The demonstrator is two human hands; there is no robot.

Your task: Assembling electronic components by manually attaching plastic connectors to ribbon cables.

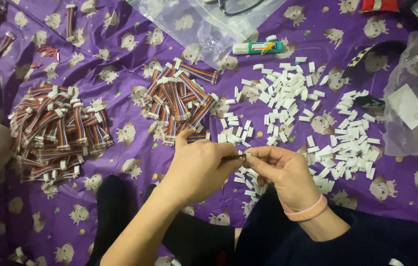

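While both hands meet at the centre of the view, we see a short ribbon cable (232,158) pinched between them.

The left hand (196,167) closes its fingers on the cable's body; the right hand (282,170), wearing a pink wristband (308,211), pinches a white connector housing (248,156) at the cable's end. At twelve o'clock from the hands lies a small pile of finished cables (179,101); at nine o'clock we find a larger pile (56,130). From one to three o'clock, loose white housings (317,123) are scattered over the purple patterned cloth (130,157). A glue-stick-shaped tube (258,47) lies at twelve o'clock, farther off, beside a clear plastic bag (194,19).
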